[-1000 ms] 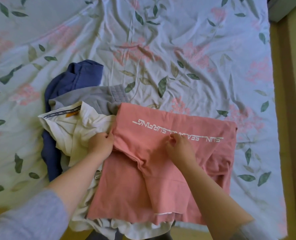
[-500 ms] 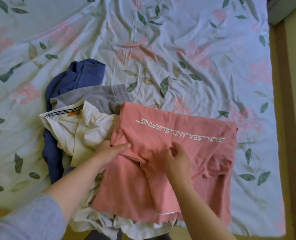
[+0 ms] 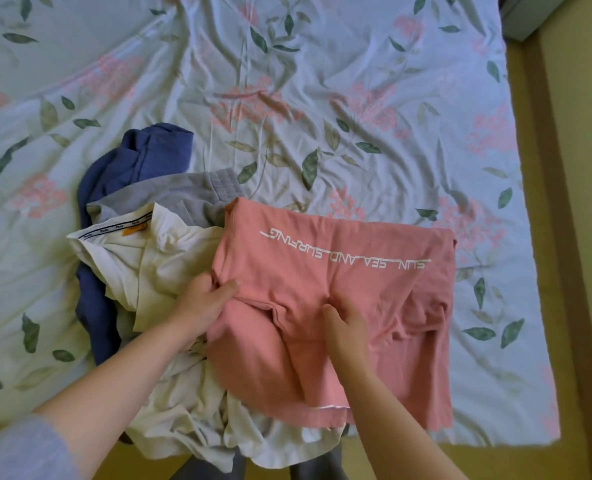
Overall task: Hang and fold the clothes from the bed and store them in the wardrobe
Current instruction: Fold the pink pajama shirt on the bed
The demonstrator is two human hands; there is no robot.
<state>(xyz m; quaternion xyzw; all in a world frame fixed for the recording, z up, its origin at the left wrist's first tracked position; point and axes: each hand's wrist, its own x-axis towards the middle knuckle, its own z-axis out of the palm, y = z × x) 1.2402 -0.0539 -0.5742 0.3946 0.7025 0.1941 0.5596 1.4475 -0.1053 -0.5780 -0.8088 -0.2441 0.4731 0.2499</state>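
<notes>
The bed [image 3: 322, 98], under a creased floral sheet, took up most of the view. The clothes lay bunched at its near edge.

The pink shirt [image 3: 287, 358] lay on top, half folded, its white lettering upside down to the viewer. Its left part rested on the pile and its right part on the sheet. Over the last second it had barely shifted, though a ridge of cloth had gathered across its middle between the hands.

Under and beside it sat the white top [image 3: 170, 258], then the grey garment [image 3: 183, 192] and the blue garment [image 3: 149, 157], all unfolded.

The left hand [image 3: 204, 303], a closed fist at the shirt's left edge a second ago, had brought its thumb over the cloth and gripped that edge. The right hand [image 3: 346, 327] had slid nearer the body and pinched the ridge with curled fingers.

Both hands now had a hold, so the next fold of the shirt looked ready to begin. The rest of the pile, and the wardrobe, still waited.
</notes>
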